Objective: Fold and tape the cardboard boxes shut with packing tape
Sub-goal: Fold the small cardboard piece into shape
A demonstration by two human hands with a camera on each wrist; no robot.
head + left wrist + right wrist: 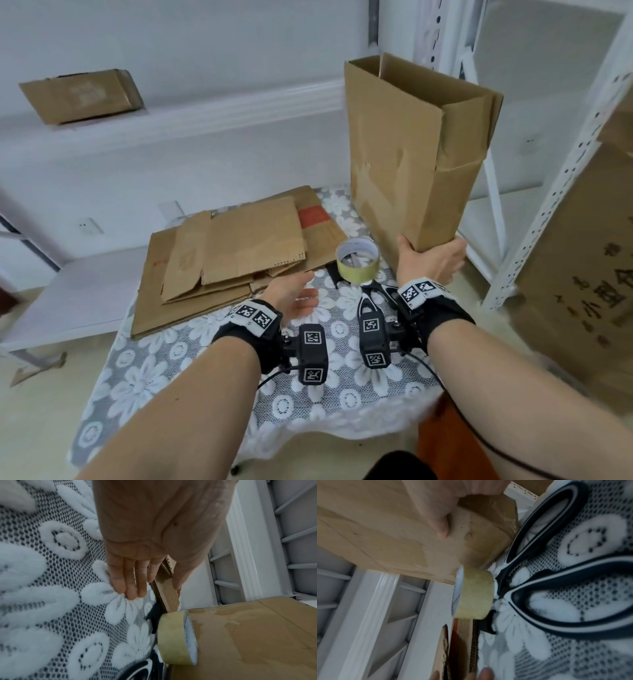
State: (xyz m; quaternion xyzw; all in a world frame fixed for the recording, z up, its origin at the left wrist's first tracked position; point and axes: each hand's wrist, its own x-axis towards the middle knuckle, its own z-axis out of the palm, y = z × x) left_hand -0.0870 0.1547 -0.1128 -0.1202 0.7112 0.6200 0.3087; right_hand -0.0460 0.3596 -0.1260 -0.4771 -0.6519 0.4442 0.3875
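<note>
Both forearms reaching forward over bench (144, 377) draped in grey-and-white floral lace, black wrist straps with coded markers on each. Right hand (432, 262) gripping lower corner of upright cardboard box (411, 154), thumb on near face, fingers curled under the base; box standing tall and slightly tilted at right edge of bench, top flaps open and raised. Left hand (293, 298) hovering open just above the lace, fingers straight and relaxed, holding nothing, near front edge of flattened cardboard stack (226, 253). Stack lying flat on left rear of bench, several sheets overlapping, one with a red printed patch. Roll of packing tape (357, 261) sitting on bench between stack and upright box, just beside box's lower corner, core facing upward. Black-handled scissors (556, 574) lying flat on the lace directly in front of the roll, handles toward the person. White metal shelving (534, 192) standing to the right, another printed carton (582, 274) leaning against it.
</note>
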